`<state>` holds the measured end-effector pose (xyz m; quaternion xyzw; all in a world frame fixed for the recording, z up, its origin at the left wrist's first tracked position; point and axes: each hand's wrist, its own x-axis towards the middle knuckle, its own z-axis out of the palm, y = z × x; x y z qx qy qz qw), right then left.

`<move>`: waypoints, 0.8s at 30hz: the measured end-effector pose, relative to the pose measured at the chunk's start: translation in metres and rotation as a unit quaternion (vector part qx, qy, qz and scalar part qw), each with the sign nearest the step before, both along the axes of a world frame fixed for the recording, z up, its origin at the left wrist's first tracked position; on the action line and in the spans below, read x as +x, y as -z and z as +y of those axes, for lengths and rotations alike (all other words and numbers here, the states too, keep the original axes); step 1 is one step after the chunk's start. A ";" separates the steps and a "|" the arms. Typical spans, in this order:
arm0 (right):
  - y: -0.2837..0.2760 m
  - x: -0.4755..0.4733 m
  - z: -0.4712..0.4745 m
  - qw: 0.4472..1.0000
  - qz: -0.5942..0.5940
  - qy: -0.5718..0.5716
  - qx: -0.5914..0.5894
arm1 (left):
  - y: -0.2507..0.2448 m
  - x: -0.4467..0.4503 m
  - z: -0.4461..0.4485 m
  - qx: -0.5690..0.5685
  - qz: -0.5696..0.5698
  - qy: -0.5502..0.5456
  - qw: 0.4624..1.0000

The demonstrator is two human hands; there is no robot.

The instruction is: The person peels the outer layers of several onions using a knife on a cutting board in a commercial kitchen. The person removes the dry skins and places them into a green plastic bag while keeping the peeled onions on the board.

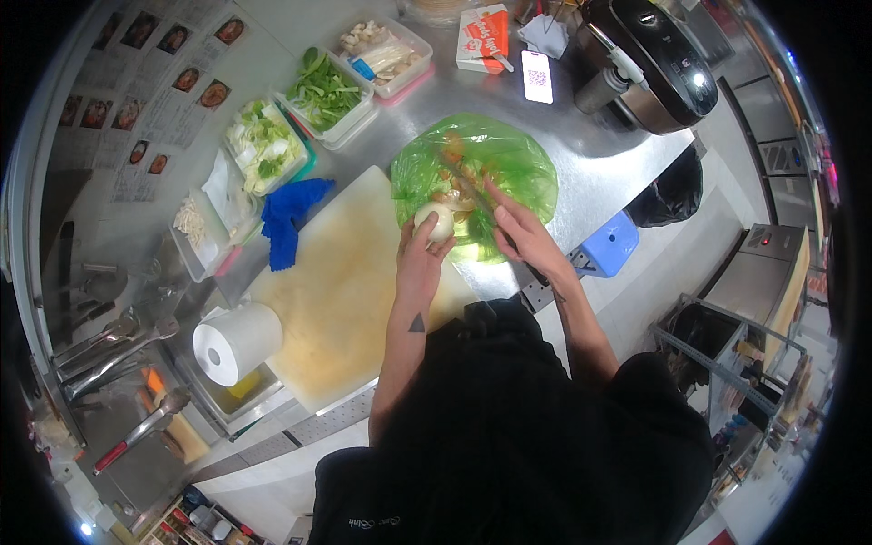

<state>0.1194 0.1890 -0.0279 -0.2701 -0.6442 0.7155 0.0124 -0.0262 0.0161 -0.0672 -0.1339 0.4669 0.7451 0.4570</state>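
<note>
My left hand (pixel 422 248) grips a peeled white onion (pixel 436 223) above the near left edge of an open green plastic bag (pixel 524 153). Brown onion skins (pixel 458 196) and other peelings lie in the bag. In my right hand (pixel 524 231) is a kitchen knife (pixel 470 185), its blade slanting away over the bag and its handle mostly hidden by the palm. Blade and onion appear apart. A large white cutting board (pixel 340 286) lies under and left of my left forearm.
Containers of mushrooms (pixel 381 51), leafy greens (pixel 327 95) and cut cabbage (pixel 266 146) line the wall side. A blue cloth (pixel 293 214) and paper roll (pixel 235 344) flank the board. Farther back are a lit phone (pixel 537 77) and a rice cooker (pixel 654 61). A blue stool (pixel 610 245) stands right.
</note>
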 end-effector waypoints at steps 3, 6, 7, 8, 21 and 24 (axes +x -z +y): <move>0.001 0.002 -0.005 0.998 -0.020 -0.040 0.041 | -0.005 0.001 0.004 -0.003 0.053 0.012 0.999; 0.008 -0.001 -0.012 0.999 -0.018 -0.037 0.033 | -0.008 0.002 0.005 -0.027 0.143 0.028 0.989; 0.009 -0.002 -0.014 0.999 -0.025 -0.029 0.023 | -0.008 0.005 0.006 -0.043 0.207 0.034 0.977; 0.009 -0.002 -0.016 1.000 -0.003 -0.017 0.009 | -0.006 0.007 0.005 -0.046 0.279 0.036 0.958; 0.015 -0.020 0.003 0.994 -0.074 -0.013 0.079 | -0.012 0.009 0.000 0.025 0.159 0.091 0.983; 0.015 -0.024 0.000 0.985 -0.137 0.020 0.107 | -0.011 0.011 0.002 0.023 0.171 0.089 0.981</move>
